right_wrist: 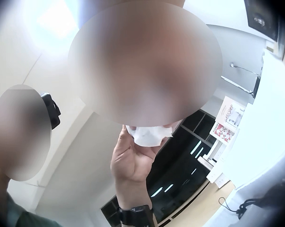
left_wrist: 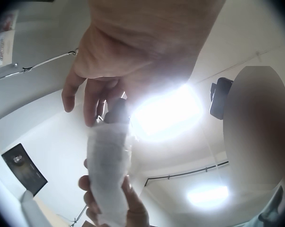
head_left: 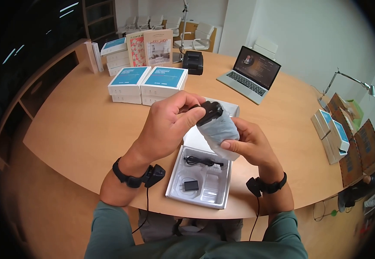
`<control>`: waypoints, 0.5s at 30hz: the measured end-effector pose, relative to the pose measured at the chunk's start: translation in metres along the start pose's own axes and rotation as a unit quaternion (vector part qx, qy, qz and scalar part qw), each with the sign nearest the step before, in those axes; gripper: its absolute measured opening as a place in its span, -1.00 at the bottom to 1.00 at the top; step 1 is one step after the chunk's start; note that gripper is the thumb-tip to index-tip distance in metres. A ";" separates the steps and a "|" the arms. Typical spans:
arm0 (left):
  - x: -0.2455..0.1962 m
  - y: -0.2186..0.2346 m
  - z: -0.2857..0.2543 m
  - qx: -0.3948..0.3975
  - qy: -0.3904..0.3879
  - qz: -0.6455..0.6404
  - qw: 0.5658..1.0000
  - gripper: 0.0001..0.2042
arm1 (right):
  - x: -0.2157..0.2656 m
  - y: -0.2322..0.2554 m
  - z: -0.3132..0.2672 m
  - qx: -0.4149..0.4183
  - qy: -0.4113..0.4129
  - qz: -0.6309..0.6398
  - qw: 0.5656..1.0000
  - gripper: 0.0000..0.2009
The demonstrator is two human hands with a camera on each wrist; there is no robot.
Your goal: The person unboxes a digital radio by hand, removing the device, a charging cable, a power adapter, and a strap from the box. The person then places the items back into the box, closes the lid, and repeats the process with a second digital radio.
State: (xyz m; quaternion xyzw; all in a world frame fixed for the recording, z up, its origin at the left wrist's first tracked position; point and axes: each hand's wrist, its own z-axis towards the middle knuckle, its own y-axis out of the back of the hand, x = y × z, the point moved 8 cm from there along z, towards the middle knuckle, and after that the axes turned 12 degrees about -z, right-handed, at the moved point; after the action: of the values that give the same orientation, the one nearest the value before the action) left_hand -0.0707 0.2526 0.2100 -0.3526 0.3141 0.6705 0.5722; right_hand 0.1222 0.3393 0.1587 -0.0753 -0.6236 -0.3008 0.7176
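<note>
A black device (head_left: 210,113) sticks out of a translucent whitish protective sleeve (head_left: 220,134), held up over an open white box (head_left: 170,183). My left hand (head_left: 163,125) pinches the device's exposed end between thumb and fingers. Around the sleeve's lower part, my right hand (head_left: 254,142) grips with its thumb across the front. From the left wrist view, the sleeve (left_wrist: 107,161) still covers most of the device's length. Inside the box's clear plastic tray lie a coiled black cable (head_left: 200,161) and a black power adapter (head_left: 191,185).
White boxes with blue tops (head_left: 163,77) are stacked behind, near upright books (head_left: 158,47) and a black device with a dark casing (head_left: 193,62). An open laptop (head_left: 252,73) stands back right. More boxes (head_left: 331,136) and opened cardboard (head_left: 360,151) lie at the right edge.
</note>
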 end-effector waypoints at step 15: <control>0.015 0.028 0.011 -0.029 0.021 -0.074 0.997 -0.76 | -0.010 -0.006 0.003 -0.004 -0.022 -0.026 0.999 -0.41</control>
State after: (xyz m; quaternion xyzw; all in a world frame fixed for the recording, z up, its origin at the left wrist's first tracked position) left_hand -0.1009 0.2658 0.2045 -0.4058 0.2794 0.6273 0.6032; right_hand 0.1162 0.3398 0.1481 -0.0683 -0.6396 -0.3198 0.6957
